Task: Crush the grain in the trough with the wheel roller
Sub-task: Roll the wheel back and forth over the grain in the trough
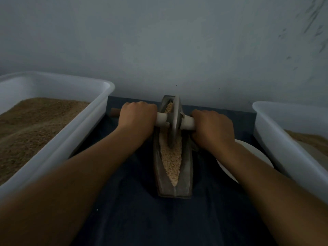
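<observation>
A long grey metal trough (186, 176) lies lengthwise on the dark blue cloth, running away from me toward the wall. Pale crushed grain (171, 160) fills its groove. A grey metal wheel roller (174, 121) stands upright in the far half of the trough, its rim in the grain. A white axle handle (189, 122) passes through the wheel. My left hand (137, 118) grips the handle on the left of the wheel. My right hand (213, 128) grips it on the right. The brown wooden tip of the handle (114, 112) sticks out past my left hand.
A large white plastic tub (99, 110) full of brown grain stands on the left. Another white tub (269, 132) with grain stands on the right. A white plate (248, 153) lies partly under my right forearm. A grey wall rises just behind the trough.
</observation>
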`<action>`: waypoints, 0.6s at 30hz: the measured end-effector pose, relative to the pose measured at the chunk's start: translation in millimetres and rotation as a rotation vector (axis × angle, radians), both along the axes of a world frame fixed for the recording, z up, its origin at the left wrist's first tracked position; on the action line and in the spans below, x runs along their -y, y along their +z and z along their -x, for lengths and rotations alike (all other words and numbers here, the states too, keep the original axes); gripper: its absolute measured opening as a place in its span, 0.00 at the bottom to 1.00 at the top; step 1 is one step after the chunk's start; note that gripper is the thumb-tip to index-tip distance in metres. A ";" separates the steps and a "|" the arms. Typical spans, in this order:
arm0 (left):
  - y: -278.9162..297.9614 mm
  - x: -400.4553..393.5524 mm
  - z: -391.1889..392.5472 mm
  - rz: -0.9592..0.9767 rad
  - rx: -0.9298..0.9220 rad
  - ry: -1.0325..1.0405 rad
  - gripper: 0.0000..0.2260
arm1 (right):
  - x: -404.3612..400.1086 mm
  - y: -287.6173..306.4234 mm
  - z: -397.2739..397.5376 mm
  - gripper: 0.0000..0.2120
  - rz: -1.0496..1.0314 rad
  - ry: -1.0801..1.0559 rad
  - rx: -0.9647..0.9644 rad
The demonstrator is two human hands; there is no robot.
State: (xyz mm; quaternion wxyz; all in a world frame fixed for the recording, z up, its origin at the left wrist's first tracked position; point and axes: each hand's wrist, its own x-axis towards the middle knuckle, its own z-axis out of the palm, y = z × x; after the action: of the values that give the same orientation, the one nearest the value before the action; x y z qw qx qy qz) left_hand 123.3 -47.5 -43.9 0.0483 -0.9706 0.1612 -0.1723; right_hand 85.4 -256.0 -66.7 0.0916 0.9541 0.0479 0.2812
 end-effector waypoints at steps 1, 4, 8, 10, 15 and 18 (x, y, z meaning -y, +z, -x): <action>0.9 0.7 -3.5 0.008 -0.007 -0.012 0.09 | 1.4 0.9 -5.3 0.08 -0.014 0.004 -0.017; 6.3 2.6 -13.9 0.026 -0.056 -0.024 0.10 | 3.6 6.2 -20.0 0.09 -0.075 0.002 -0.082; 12.6 7.6 -21.9 0.003 -0.054 -0.014 0.12 | 3.9 14.6 -33.6 0.10 -0.154 -0.054 -0.242; 11.5 9.2 -22.2 -0.010 -0.029 -0.003 0.12 | 4.2 15.7 -34.2 0.09 -0.164 -0.067 -0.264; 4.3 3.7 -12.6 0.001 -0.013 0.014 0.08 | -0.4 12.6 -22.3 0.08 -0.116 -0.060 -0.170; 2.3 -0.2 0.9 0.006 -0.001 -0.014 0.09 | -1.3 7.6 -4.7 0.07 -0.104 -0.028 -0.111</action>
State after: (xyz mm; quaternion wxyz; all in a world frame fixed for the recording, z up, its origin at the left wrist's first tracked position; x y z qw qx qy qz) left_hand 122.4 -47.3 -41.6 0.0441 -0.9696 0.1677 -0.1724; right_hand 90.2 -254.7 -59.1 0.0428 0.9723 0.0247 0.2286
